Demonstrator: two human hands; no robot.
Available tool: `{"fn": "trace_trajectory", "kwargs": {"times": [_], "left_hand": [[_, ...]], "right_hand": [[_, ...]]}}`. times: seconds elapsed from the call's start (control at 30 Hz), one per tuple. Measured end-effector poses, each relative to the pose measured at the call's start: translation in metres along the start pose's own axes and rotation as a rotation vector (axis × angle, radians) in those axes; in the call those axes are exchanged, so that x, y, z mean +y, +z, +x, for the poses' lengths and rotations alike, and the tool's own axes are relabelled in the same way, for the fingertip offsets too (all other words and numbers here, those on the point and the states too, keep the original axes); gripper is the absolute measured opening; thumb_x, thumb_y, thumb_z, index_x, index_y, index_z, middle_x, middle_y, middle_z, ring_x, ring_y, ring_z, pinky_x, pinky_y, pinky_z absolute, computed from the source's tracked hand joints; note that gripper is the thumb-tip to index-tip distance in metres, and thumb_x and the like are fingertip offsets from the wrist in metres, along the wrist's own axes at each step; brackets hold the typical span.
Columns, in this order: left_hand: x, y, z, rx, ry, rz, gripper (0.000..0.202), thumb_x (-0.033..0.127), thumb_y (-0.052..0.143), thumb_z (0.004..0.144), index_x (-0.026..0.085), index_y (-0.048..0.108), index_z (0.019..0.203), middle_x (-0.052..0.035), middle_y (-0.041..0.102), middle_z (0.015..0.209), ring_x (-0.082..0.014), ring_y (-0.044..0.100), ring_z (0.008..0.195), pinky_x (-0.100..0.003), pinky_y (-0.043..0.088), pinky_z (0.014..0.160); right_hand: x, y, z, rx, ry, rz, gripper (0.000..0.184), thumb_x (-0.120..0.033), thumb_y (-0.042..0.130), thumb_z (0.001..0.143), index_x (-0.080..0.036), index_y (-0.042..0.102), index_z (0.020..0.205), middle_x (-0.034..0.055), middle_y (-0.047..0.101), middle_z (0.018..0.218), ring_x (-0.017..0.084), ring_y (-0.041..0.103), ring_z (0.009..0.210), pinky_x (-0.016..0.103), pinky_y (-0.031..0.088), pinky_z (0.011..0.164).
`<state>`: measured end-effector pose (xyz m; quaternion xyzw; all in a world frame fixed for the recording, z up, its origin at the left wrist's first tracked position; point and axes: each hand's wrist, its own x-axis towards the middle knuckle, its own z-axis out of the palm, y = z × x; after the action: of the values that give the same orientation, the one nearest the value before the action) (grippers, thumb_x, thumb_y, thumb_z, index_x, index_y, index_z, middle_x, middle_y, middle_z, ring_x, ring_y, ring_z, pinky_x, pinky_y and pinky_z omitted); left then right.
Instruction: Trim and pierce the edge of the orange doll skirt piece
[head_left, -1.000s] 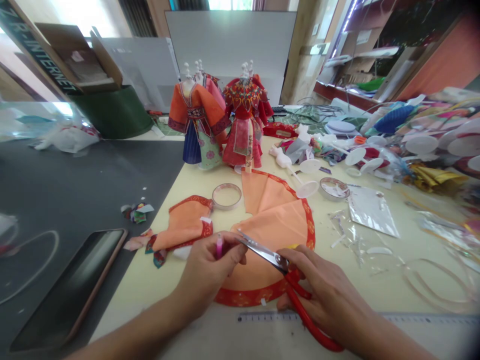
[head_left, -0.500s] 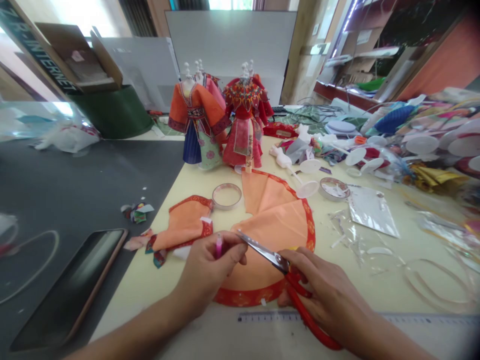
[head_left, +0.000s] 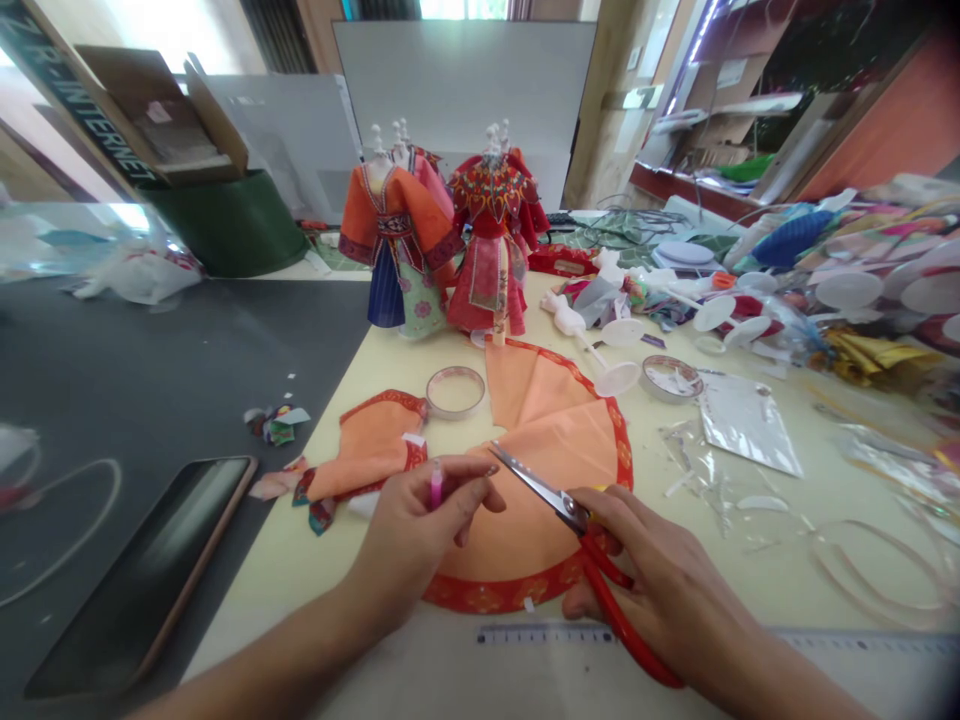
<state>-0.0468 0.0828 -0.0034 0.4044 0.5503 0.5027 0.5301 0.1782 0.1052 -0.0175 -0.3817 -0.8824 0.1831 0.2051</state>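
My right hand (head_left: 664, 570) is wrapped round red-handled scissors (head_left: 544, 490), whose blades look closed and point up and left. Just left of the blade tips is my left hand (head_left: 431, 510), with a thin pink stick with a clear tip (head_left: 436, 486) tucked into its curled fingers. Its thumb and index finger are slightly apart; a tiny dark speck shows at the index fingertip. Beneath both hands lies a round orange fabric piece (head_left: 570, 450) with a red patterned border. A small orange garment (head_left: 379, 440) with red trim lies beyond my left hand.
A ruler (head_left: 547, 635) lies along the near edge, and a phone (head_left: 142, 580) at left. Two rolls of tape (head_left: 455, 392) flank the fabric. Dressed doll forms (head_left: 401, 240) stand behind. White stands (head_left: 592, 345), plastic bags (head_left: 750, 420) and a fabric heap (head_left: 810, 240) crowd the right.
The scissors' tips have moved slightly right and up, away from my left fingertips. My left thumb and index finger have parted a little.
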Motion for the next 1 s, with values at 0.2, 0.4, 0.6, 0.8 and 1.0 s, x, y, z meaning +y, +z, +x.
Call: {"fn": "trace_trajectory", "kwargs": {"times": [0.2,0.4,0.6,0.8,1.0], "left_hand": [[0.0011,-0.0012,-0.0003,-0.042,0.013,-0.005,0.022,0.035,0.060,0.083,0.019,0.055,0.098,0.0012,0.065,0.071,-0.0030,0.042,0.046,-0.017,0.031,0.046],[0.0033,-0.0014,-0.0009,-0.070,-0.011,0.010,0.028,0.035,0.059,0.085,0.022,0.050,0.108,0.0035,0.064,0.072,-0.0026,0.042,0.046,-0.016,0.033,0.048],[0.0021,-0.0020,0.0008,-0.040,-0.068,-0.018,0.020,0.034,0.063,0.081,0.017,0.057,0.088,0.0002,0.066,0.076,-0.0024,0.044,0.047,-0.017,0.031,0.047],[-0.0014,-0.0041,0.0021,-0.033,-0.039,0.003,0.020,0.037,0.064,0.080,0.017,0.062,0.082,-0.0003,0.066,0.076,-0.0023,0.042,0.048,-0.017,0.029,0.047],[0.0001,-0.0030,0.0010,-0.023,-0.042,0.049,0.019,0.036,0.063,0.080,0.017,0.064,0.083,-0.0017,0.067,0.072,-0.0037,0.042,0.048,-0.018,0.029,0.047]], "right_hand": [[-0.0019,-0.0012,-0.0001,-0.058,0.039,-0.020,0.062,-0.046,0.074,0.069,-0.024,0.040,0.115,0.0055,0.054,0.094,0.021,0.058,0.074,0.034,0.050,0.061],[-0.0022,-0.0013,0.0007,-0.073,0.057,-0.010,0.060,-0.043,0.074,0.070,-0.025,0.040,0.115,0.0042,0.053,0.092,0.019,0.057,0.072,0.034,0.049,0.062],[-0.0013,-0.0009,0.0010,-0.073,0.065,-0.004,0.059,-0.042,0.075,0.069,-0.024,0.043,0.115,0.0042,0.053,0.092,0.019,0.056,0.074,0.033,0.048,0.064],[-0.0012,0.0008,0.0018,-0.065,0.066,-0.004,0.058,-0.042,0.076,0.068,-0.023,0.045,0.114,0.0040,0.053,0.091,0.019,0.056,0.075,0.034,0.048,0.065],[-0.0021,0.0004,0.0009,-0.064,0.038,-0.007,0.057,-0.042,0.075,0.070,-0.023,0.045,0.115,0.0043,0.053,0.091,0.019,0.056,0.074,0.033,0.048,0.064]]}}
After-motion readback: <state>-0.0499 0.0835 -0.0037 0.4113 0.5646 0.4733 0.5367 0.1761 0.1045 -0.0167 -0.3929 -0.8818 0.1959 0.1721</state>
